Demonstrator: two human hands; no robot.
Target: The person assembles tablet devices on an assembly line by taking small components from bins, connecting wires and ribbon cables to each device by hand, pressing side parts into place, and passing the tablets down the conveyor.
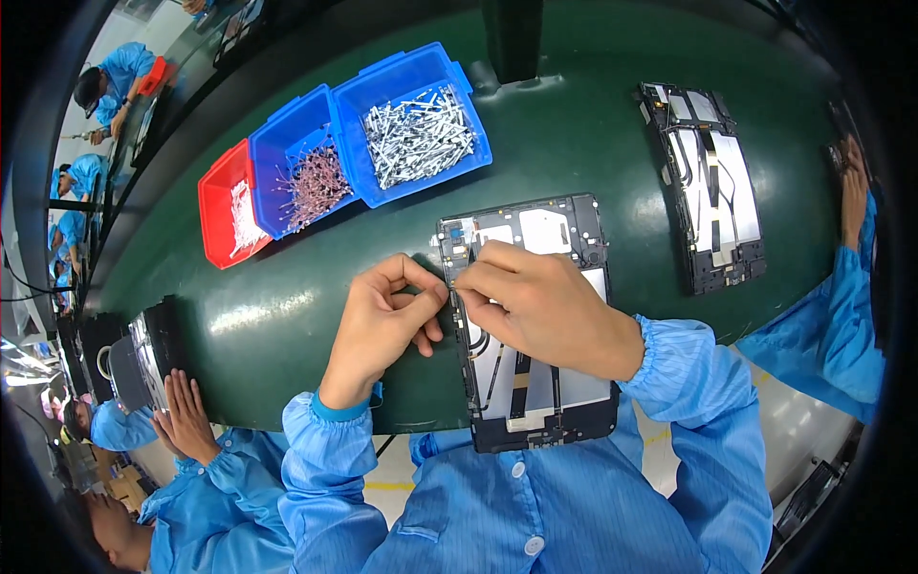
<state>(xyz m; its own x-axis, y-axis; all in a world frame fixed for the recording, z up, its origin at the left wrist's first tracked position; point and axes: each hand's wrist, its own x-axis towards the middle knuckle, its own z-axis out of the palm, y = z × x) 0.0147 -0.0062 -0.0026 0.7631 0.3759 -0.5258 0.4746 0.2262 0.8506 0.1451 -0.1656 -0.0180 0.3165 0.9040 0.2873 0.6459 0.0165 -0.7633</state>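
Observation:
An opened tablet [583,392] lies on the green table right in front of me, its inner side up, with silvery battery areas, dark flex cables and a black frame. Over its upper left edge my two hands meet. My left hand [382,320] has thumb and index finger pinched together just beside that edge. Fingertips of my right hand [545,301] are also pinched, close to the left ones and above the tablet's left border. Whatever lies between the fingers is too small or hidden to make out. A blue wrist strap [341,411] circles my left wrist.
Beyond my hands stand a blue bin [402,84] of silvery-white strips, another blue bin [287,129] of thin pinkish wired parts and a red bin [216,215] of small white pieces. A second opened tablet [734,182] lies right. Co-workers' hands [191,416] rest at both sides.

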